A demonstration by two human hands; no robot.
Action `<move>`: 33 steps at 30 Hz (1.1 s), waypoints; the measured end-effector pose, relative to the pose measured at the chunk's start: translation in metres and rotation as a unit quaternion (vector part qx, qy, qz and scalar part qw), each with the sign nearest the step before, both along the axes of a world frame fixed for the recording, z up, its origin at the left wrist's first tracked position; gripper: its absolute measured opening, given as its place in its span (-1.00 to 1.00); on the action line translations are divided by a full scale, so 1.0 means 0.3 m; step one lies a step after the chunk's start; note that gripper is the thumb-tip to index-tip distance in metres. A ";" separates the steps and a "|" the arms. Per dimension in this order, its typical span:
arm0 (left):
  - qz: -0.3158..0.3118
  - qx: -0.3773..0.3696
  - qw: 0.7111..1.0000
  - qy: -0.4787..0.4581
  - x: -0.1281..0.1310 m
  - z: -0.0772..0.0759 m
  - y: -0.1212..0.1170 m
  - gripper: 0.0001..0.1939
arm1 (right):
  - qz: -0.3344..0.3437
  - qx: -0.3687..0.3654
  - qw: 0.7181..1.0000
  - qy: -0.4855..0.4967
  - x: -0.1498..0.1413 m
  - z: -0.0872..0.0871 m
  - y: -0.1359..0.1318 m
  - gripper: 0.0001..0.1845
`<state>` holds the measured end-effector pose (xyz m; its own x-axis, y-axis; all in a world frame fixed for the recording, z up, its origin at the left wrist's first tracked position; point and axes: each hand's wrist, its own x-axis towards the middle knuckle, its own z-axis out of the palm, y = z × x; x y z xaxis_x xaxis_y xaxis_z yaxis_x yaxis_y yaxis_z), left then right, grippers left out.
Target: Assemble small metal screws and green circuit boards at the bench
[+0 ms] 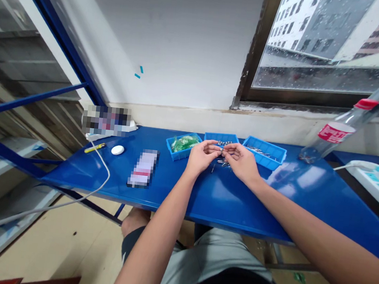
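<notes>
By window, blue tbl (pixel 224 200), 3 bins (pixel 179 153)

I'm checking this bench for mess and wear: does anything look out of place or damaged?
Some metal pieces lie on the table outside the blue bins, and a green scrap on the floor looks dropped. The wall edge beside the window frame is ragged, perhaps chipped.

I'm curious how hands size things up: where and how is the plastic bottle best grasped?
I'd wrap the right hand around the bottle at its red label, coming from the person's side. The body looks rounded there, offering more to hold than the small red cap, and the wall and window lie beyond.
</notes>
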<state>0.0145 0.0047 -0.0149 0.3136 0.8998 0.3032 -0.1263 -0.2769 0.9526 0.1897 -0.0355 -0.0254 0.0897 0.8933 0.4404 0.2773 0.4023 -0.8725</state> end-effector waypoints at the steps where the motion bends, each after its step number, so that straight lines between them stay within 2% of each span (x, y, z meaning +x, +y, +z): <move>1: 0.002 0.003 1.000 -0.001 0.000 0.001 -0.001 -0.59 | 0.000 0.001 1.000 0.002 -0.002 0.002 -0.002 -0.64; 7: 0.041 0.025 0.999 -0.003 -0.006 0.025 -0.015 -0.69 | 0.018 0.023 0.999 0.014 -0.021 0.029 -0.025 -0.64; 11: 0.064 0.020 0.997 -0.021 -0.005 0.040 -0.022 -0.67 | 0.021 0.030 0.999 0.012 -0.027 0.038 -0.032 -0.65; 21: 0.079 0.016 0.994 -0.078 -0.012 0.023 0.010 -0.56 | -0.007 0.024 0.999 -0.020 -0.031 0.038 -0.037 -0.61; 28: 0.038 -0.063 0.986 -0.147 -0.006 0.031 0.002 -0.55 | -0.004 0.021 1.000 -0.021 -0.028 0.034 -0.037 -0.63; 33: 0.006 -0.078 0.994 -0.074 -0.004 0.021 -0.005 -0.56 | 0.011 0.034 0.999 -0.037 -0.020 0.039 -0.032 -0.51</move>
<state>0.0134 0.0032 -0.0085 0.2651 0.9429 0.2016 -0.2651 -0.1297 0.9554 0.1838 -0.0452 -0.0138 0.0346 0.8620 0.5056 0.3311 0.4675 -0.8197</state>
